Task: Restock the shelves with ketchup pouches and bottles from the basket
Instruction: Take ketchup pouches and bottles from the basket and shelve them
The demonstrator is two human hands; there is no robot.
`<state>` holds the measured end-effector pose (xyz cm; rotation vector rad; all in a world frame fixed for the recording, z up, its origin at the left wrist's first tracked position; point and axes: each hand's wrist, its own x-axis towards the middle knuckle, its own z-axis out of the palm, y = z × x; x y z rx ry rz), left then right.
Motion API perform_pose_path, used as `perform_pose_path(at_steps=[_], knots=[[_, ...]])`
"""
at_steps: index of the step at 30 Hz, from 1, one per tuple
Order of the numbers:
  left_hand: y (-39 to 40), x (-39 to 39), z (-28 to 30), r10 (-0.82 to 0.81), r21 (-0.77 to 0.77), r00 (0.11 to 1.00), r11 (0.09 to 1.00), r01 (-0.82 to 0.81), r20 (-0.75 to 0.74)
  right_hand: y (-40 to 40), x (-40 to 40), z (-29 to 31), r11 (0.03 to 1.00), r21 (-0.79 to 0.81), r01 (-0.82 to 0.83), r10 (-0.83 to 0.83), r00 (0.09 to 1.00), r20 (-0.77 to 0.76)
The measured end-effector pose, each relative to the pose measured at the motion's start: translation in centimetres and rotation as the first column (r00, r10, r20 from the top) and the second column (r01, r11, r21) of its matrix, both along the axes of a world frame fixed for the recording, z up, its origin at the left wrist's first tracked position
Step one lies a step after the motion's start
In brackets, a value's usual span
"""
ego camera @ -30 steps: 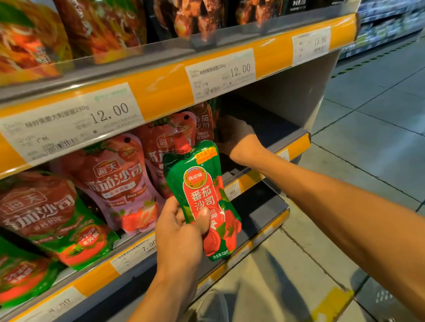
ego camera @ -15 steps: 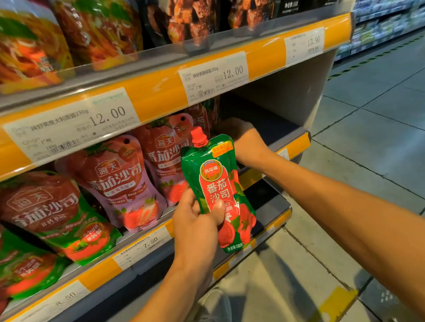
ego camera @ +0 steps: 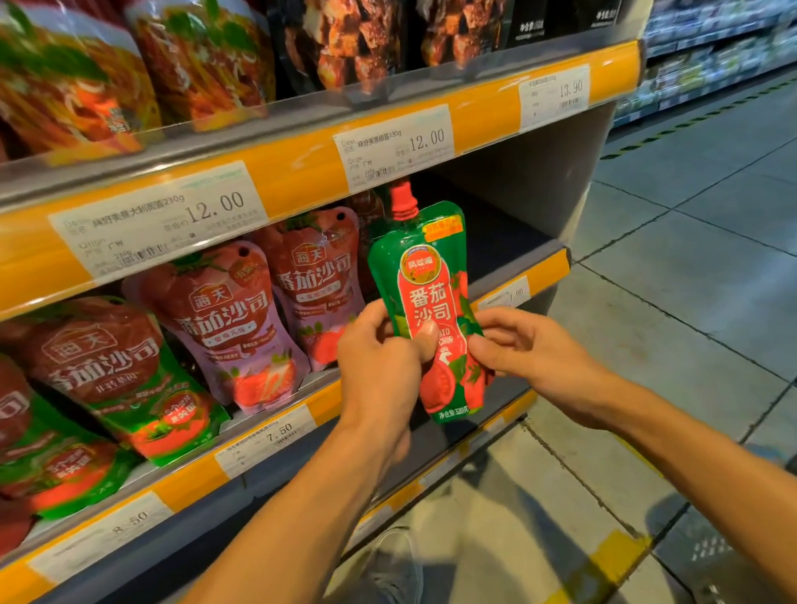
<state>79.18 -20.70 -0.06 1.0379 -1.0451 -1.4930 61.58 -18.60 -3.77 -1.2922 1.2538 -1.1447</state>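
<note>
Head view: right hand (ego camera: 531,347) now joins left hand (ego camera: 380,361) on pouch (ego camera: 426,301).

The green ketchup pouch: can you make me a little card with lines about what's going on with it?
thing: green ketchup pouch with red cap, upright
left hand: grips the pouch's lower left edge, thumb on the front
right hand: fingers touch its lower right edge
where: held in front of the middle shelf, by the bare right end
neighbours: pink ketchup pouches stand to the left
price tag nearby: 7.50
</note>
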Motion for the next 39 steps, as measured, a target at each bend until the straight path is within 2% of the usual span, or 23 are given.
perform_pose_path(at_steps=[8, 12, 14, 15, 16, 18, 19, 20, 22, 29, 35, 39], knots=[[-0.2, -1.4, 0.7, 0.017, -0.008, 0.997, 1.0, -0.017, 0.077, 0.2, -0.8, 0.9, 0.999, -0.024, 0.049, -0.049, 0.999, -0.011], [-1.0, -1.2, 0.2, -0.012, -0.104, 0.977, 0.994, 0.035, 0.215, -0.4, -1.0, 0.7, 0.991, -0.005, 0.135, -0.136, 0.991, -0.014], [-1.6, -0.8, -0.4, 0.002, -0.182, 0.919, 0.98, 0.076, 0.394, -0.9, -1.5, 0.7, 0.98, -0.016, 0.196, -0.196, 0.98, -0.016], [-2.0, -0.3, -0.8, 0.03, -0.238, 0.84, 0.964, 0.119, 0.542, -1.2, -1.8, 0.6, 0.972, -0.027, 0.232, -0.233, 0.972, -0.015], [-2.3, 0.2, -1.3, 0.076, -0.292, 0.706, 0.937, 0.191, 0.704, -1.7, -2.1, 0.6, 0.963, -0.04, 0.267, -0.267, 0.964, -0.008], [-2.4, 1.1, -2.3, 0.185, -0.318, 0.351, 0.872, 0.373, 0.918, -2.8, -2.5, 0.8, 0.943, -0.062, 0.327, -0.327, 0.945, 0.012], [-2.4, 1.4, -2.8, 0.224, -0.295, 0.206, 0.846, 0.445, 0.953, -3.4, -2.6, 0.9, 0.934, -0.076, 0.348, -0.348, 0.937, 0.014], [-2.2, 1.6, -3.3, 0.248, -0.265, 0.1, 0.825, 0.499, 0.963, -4.1, -2.6, 1.0, 0.927, -0.088, 0.365, -0.366, 0.931, 0.015], [-1.9, 1.7, -4.0, 0.267, -0.22, -0.003, 0.799, 0.56, 0.964, -5.6, -2.2, 1.1, 0.913, -0.113, 0.392, -0.393, 0.919, 0.016], [-1.8, 1.9, -4.3, 0.305, -0.245, 0.0, 0.765, 0.595, 0.952, -11.3, 0.2, -0.2, 0.92, -0.134, 0.369, -0.376, 0.926, -0.034], [-1.9, 2.0, -4.5, 0.311, -0.22, -0.045, 0.76, 0.611, 0.949, -13.7, 0.6, 0.3, 0.957, -0.159, 0.243, -0.277, 0.926, -0.256], [-1.9, 1.6, -4.5, 0.321, -0.235, -0.043, 0.77, 0.594, 0.946, -14.7, 0.2, 0.5, 0.953, -0.171, 0.249, -0.295, 0.887, -0.354]])
